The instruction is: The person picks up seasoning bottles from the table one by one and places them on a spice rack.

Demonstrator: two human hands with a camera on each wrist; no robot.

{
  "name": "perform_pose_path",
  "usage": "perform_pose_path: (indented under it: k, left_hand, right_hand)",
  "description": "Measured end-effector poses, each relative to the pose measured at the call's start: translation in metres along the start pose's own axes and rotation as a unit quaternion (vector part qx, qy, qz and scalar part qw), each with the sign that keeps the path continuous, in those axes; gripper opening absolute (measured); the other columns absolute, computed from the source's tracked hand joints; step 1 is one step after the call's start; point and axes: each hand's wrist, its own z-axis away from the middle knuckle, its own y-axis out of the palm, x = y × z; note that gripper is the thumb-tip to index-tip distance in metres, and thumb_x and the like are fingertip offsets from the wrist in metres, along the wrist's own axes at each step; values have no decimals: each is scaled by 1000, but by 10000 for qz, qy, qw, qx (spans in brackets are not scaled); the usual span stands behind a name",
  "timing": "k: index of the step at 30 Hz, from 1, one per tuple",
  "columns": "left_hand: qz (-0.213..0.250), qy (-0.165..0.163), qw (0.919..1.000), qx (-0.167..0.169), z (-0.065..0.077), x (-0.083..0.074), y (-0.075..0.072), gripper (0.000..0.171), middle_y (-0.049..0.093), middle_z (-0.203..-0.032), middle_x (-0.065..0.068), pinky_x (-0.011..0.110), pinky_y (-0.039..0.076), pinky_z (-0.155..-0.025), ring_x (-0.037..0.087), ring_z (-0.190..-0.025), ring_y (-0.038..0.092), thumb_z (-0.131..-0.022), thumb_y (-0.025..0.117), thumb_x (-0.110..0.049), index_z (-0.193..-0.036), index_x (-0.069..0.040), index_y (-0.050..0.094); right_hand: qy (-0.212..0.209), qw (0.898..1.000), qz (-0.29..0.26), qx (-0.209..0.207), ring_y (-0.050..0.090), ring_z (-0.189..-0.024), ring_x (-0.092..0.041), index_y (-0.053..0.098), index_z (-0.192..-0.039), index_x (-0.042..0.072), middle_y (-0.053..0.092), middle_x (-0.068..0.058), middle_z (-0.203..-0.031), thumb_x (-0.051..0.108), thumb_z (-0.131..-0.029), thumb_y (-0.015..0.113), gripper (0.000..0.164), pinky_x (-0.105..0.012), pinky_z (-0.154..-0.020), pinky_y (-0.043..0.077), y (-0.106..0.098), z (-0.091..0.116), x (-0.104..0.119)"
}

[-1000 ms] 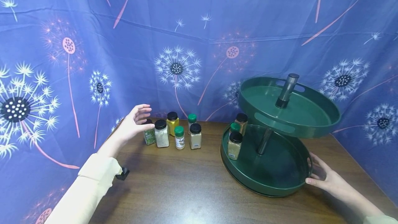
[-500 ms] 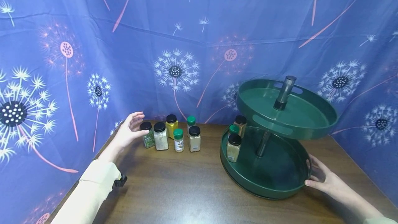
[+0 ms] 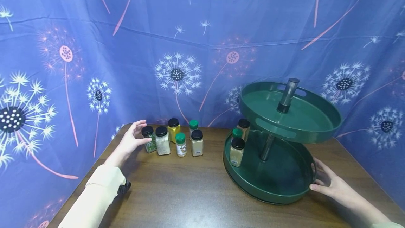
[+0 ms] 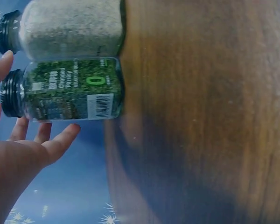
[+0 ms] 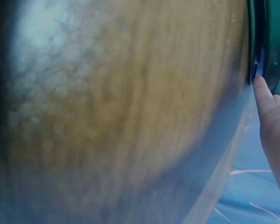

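My left hand (image 3: 128, 145) is spread around a jar of chopped parsley (image 4: 70, 88) with a black lid. In the left wrist view the thumb is near the lid and the other fingers lie along the far side; I cannot tell whether they touch. Beside it stands a black-lidded jar of pale seasoning (image 3: 162, 143). My right hand (image 3: 335, 184) holds the side of the lower tier of a green two-tier tray (image 3: 269, 194), thumb in front, fingertips partly hidden at the handle opening. Three spice jars, one being a black-lidded jar (image 3: 236, 153), stand on that lower tier.
To the right of the parsley stand a yellow jar (image 3: 173, 133), a green-lidded shaker (image 3: 181, 147), another green-lidded jar (image 3: 193, 126) and a beige jar (image 3: 197, 146). The upper tier (image 3: 284, 115) overhangs the lower one. A patterned cloth (image 3: 177, 17) hangs behind the wooden table (image 3: 177, 192).
My left hand has come down from above the parsley jar to around it. My right hand keeps its place on the tray. The head view has tilted slightly.
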Motion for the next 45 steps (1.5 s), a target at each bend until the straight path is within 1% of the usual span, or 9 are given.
perform_pose_path:
  k: [3, 7, 16, 22, 26, 32, 39, 43, 45]
  left_hand:
    - [-106, 147, 9998, -7, 0, 3, 2, 77, 41, -140, 23, 47, 30, -102, 38, -126, 39, -74, 74, 5, -138, -3, 34]
    - [-141, 164, 9998, -50, -1, 7, 5, 77, 42, -139, 22, 42, 31, -101, 36, -127, 40, -72, 74, 7, -137, -3, 35]
    - [2, -241, 9995, -179, -2, 17, 5, 78, 40, -140, 22, 46, 27, -104, 33, -125, 38, -71, 74, 8, -138, -4, 34]
    - [-160, -487, 9983, -274, -1, 23, 5, 75, 51, -128, 16, 27, 42, -81, 17, -98, 47, -72, 75, 4, -136, -9, 39]
    - [-16, -499, 9984, -262, 1, 23, 5, 73, 55, -116, 7, 22, 46, -71, 12, -88, 49, -73, 74, 3, -136, -10, 40]
    - [244, -559, 9979, -227, 2, 21, 5, 71, 57, -113, -4, 22, 49, -74, 9, -92, 54, -74, 73, 4, -135, -10, 40]
    - [443, -456, 9978, -186, 2, 23, 4, 70, 57, -123, 9, 22, 51, -75, 6, -93, 57, -75, 72, 6, -136, -6, 39]
    - [517, -354, 9979, -173, 2, 23, 4, 70, 60, -116, -2, 23, 51, -75, 5, -93, 58, -75, 71, 7, -135, -5, 38]
    - [505, -322, 9980, -175, 1, 22, 3, 70, 60, -114, -3, 22, 51, -75, 6, -92, 58, -75, 72, 8, -135, -5, 39]
  right_hand:
    - [-19, 10000, -58, 36, 35, -112, 23, 8, -147, -7, 30, 33, -128, -10, -83, 62, 84, -4, -81, 41, 0, 0, 1]
    - [-44, 10000, -7, 23, 35, -112, 23, 8, -148, -6, 30, 34, -128, -10, -83, 63, 85, -3, -81, 41, 1, 1, 2]
    - [-61, 10000, 25, 19, 33, -112, 24, 9, -148, -4, 30, 32, -129, -10, -83, 62, 85, -4, -80, 41, 1, 3, 3]
    - [140, 9998, 75, 102, 30, -112, 25, 7, -149, -2, 27, 31, -128, -7, -85, 61, 84, -5, -80, 42, -1, 4, 3]
    - [98, 9999, -2, 127, 31, -112, 25, 6, -149, -2, 28, 31, -128, -8, -85, 60, 84, -5, -80, 42, -1, 4, 3]
    - [8, 9999, -1, 121, 31, -114, 25, 6, -149, -3, 28, 31, -129, -9, -85, 60, 84, -3, -81, 40, -1, 4, 2]
    - [-22, 9999, -44, 133, 31, -115, 25, 6, -148, -4, 29, 30, -130, -9, -85, 60, 84, -3, -82, 40, -1, 2, 3]
    - [-1, 9998, -108, 168, 31, -115, 25, 5, -148, -4, 28, 31, -130, -9, -85, 60, 83, -3, -82, 40, -2, 2, 3]
    - [-14, 9997, -156, 165, 31, -115, 25, 5, -148, -5, 29, 31, -130, -10, -85, 59, 83, -3, -82, 40, -1, 1, 4]
